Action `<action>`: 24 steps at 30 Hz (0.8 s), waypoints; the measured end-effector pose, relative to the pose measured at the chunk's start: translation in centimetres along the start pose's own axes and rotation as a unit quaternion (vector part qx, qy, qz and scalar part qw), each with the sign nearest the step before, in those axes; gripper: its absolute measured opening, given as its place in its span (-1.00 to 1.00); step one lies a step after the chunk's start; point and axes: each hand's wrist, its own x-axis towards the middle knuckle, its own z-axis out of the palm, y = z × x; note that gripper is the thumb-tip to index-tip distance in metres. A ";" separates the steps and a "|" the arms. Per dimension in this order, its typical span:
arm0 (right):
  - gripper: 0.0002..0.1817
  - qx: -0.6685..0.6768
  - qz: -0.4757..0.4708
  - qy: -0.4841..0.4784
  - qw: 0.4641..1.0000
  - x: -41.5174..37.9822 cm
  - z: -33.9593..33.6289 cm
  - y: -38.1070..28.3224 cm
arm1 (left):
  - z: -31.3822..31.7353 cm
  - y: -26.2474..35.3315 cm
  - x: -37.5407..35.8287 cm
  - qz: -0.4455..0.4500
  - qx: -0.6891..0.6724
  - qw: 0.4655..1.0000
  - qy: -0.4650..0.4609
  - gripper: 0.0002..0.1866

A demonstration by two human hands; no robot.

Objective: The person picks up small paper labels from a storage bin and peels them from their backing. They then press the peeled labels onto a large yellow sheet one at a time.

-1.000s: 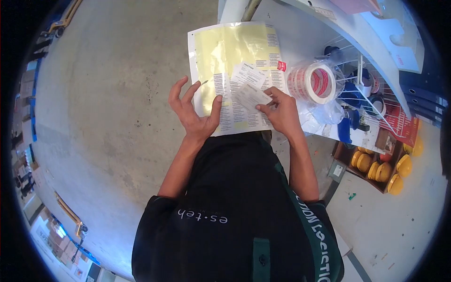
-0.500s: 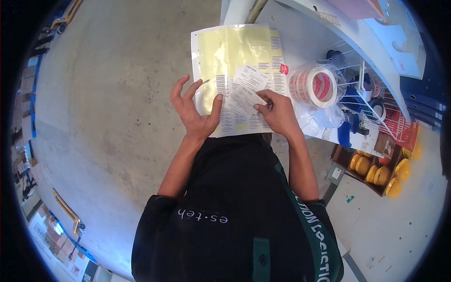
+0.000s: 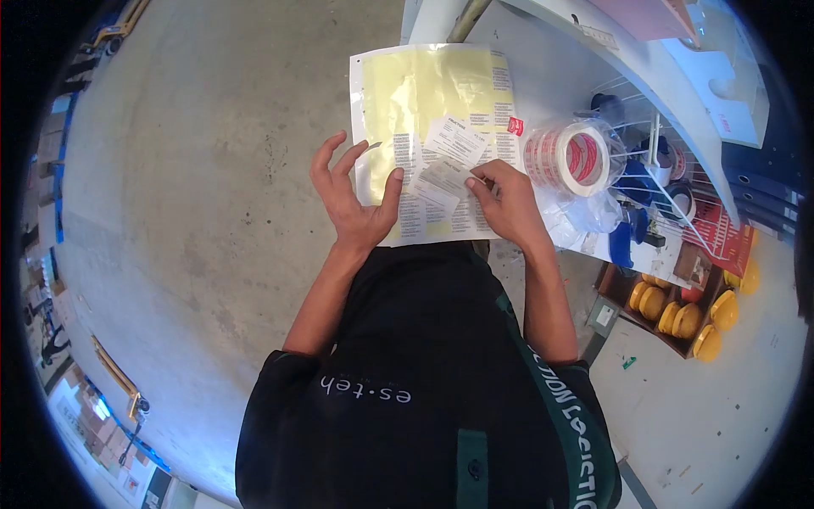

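A large yellowish sheet of labels (image 3: 441, 81) lies in front of me, with small printed blocks along its right and lower parts. My right hand (image 3: 507, 202) pinches the right corner of a small printed label (image 3: 447, 178) between thumb and index finger. Under that label another white label (image 3: 434, 195) shows partly. Just above rests a further printed label (image 3: 458, 140). Over the sheet's left edge is my left hand (image 3: 356, 199), fingers spread, with a small dark-grey piece near its index fingertip that I cannot identify.
Rolls of printed tape (image 3: 577, 159) in plastic stand right of the sheet. A wire rack (image 3: 653, 144) holds more rolls farther right. Yellow hard hats (image 3: 685, 321) sit in a box at the lower right. Grey floor (image 3: 220, 170) stretches along the left.
My right hand has moved slightly right, and the pinched label has turned and shifted, uncovering more of the label under it. The sheet appears slightly farther right. My left hand stays spread.
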 end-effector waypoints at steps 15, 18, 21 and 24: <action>-0.77 -0.036 -0.051 0.201 0.978 2.7 0.3 0.7 | -0.8 1.7 0.2 -0.091 -0.179 0.977 -0.070 -0.52; -0.80 0.120 -0.019 0.108 0.987 0.6 0.4 -2.2 | -1.3 2.9 0.5 -0.166 -0.319 0.923 -0.139 -0.51; -0.83 0.186 -0.069 0.072 0.977 -0.5 1.0 -3.5 | -1.0 3.5 0.3 -0.187 -0.408 0.876 -0.177 -0.47; -0.87 0.193 -0.066 0.073 0.976 -0.7 1.3 -3.6 | -0.6 3.4 0.2 -0.161 -0.379 0.888 -0.204 -0.46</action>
